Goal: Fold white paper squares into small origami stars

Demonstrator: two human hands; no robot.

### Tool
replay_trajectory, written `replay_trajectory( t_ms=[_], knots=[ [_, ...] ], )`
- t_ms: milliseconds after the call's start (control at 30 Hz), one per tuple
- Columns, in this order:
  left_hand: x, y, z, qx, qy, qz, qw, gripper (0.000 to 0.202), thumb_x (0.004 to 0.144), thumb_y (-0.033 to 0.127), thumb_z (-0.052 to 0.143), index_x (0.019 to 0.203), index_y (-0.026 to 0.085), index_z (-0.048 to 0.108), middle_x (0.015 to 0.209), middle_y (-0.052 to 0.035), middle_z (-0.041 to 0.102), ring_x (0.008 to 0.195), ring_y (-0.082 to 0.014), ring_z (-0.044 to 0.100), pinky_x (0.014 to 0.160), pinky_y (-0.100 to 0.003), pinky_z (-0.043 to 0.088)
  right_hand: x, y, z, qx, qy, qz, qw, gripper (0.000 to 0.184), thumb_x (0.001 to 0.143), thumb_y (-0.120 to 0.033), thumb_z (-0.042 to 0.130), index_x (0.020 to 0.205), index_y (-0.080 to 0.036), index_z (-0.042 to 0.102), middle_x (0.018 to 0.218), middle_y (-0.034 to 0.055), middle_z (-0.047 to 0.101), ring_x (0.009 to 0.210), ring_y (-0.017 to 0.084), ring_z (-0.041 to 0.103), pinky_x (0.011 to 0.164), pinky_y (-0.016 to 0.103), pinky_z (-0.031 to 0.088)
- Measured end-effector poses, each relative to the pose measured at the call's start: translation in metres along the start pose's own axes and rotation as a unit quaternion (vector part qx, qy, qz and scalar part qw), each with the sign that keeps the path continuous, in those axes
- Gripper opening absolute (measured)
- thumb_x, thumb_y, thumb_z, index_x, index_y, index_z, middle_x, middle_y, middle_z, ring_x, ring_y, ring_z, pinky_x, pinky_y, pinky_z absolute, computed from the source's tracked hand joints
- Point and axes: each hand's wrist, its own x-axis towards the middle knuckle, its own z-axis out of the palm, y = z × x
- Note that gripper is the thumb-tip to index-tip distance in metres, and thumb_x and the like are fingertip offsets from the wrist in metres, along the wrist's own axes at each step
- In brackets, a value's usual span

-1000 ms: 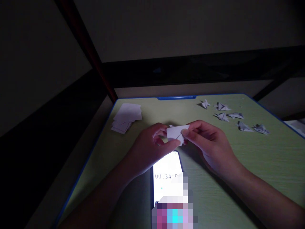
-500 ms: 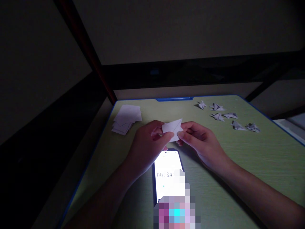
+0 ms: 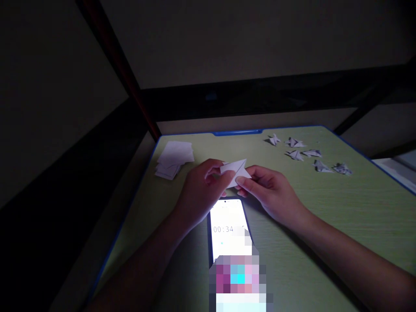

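Between my two hands is a small folded white paper, held up above the table with a pointed corner at the top and a crease across it. My left hand pinches its left side, thumb on the front face and the other fingers behind. On the lower right part, my right hand presses its thumb near the edge, its fingers tucked behind the paper. Just below my hands a phone lies on the table, its bright screen showing a timer at 00:34.
A stack of white paper sheets lies at the back left of the light green table. Several folded paper figures are spread at the back right. A blue handle is set in the table's far edge.
My right thumb has slid slightly left across the paper, and a corner now sticks out above it on the right. The whole view has shifted a little.
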Motion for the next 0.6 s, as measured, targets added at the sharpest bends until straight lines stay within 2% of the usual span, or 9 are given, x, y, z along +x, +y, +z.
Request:
replay_trajectory(
  t_ms=[133, 300, 500, 600],
  knots=[
    [-0.0001, -0.0012, -0.0022, 0.036, 0.01, -0.007, 0.999, 0.022, 0.078, 0.031, 0.065, 0.087, 0.012, 0.061, 0.083, -0.0059, 0.068, 0.057, -0.0083, 0.062, 0.043, -0.013, 0.047, 0.0004, 0.0013, 0.0011, -0.024, -0.015, -0.001, 1.0, 0.023, 0.083, -0.036, 0.061, 0.08, -0.013, 0.059, 0.067, 0.0008, 0.058, 0.061, 0.01, 0.051, 0.056, 0.026, 0.04],
    [-0.0027, 0.0006, -0.0038, 0.045, 0.005, 0.008, 0.999, 0.017, 0.083, 0.027, 0.059, 0.084, 0.011, 0.062, 0.073, -0.0029, 0.067, 0.048, -0.0045, 0.057, 0.04, -0.011, 0.042, -0.0006, 0.0004, 0.0026, -0.04, -0.027, -0.004, 0.999, 0.025, 0.084, -0.039, 0.059, 0.079, -0.014, 0.056, 0.067, 0.0013, 0.057, 0.061, 0.011, 0.05, 0.057, 0.027, 0.038],
    [-0.0019, 0.0039, -0.0033, 0.056, 0.02, 0.026, 0.998, 0.013, 0.081, 0.024, 0.063, 0.078, 0.011, 0.061, 0.058, 0.0016, 0.061, 0.045, -0.0048, 0.054, 0.041, -0.013, 0.041, 0.0012, -0.0011, 0.0045, -0.025, -0.036, -0.002, 0.999, 0.034, 0.084, -0.047, 0.057, 0.081, -0.013, 0.057, 0.067, 0.0007, 0.054, 0.06, 0.011, 0.047, 0.054, 0.027, 0.033],
    [-0.002, 0.0053, -0.0027, 0.041, 0.017, 0.017, 0.999, 0.015, 0.083, 0.025, 0.059, 0.076, 0.012, 0.06, 0.058, 0.0012, 0.061, 0.043, -0.0049, 0.052, 0.039, -0.014, 0.04, 0.001, 0.0004, 0.0048, -0.046, -0.037, -0.001, 0.998, 0.033, 0.085, -0.047, 0.056, 0.081, -0.014, 0.058, 0.07, 0.0022, 0.056, 0.062, 0.012, 0.048, 0.055, 0.027, 0.034]
  ],
)
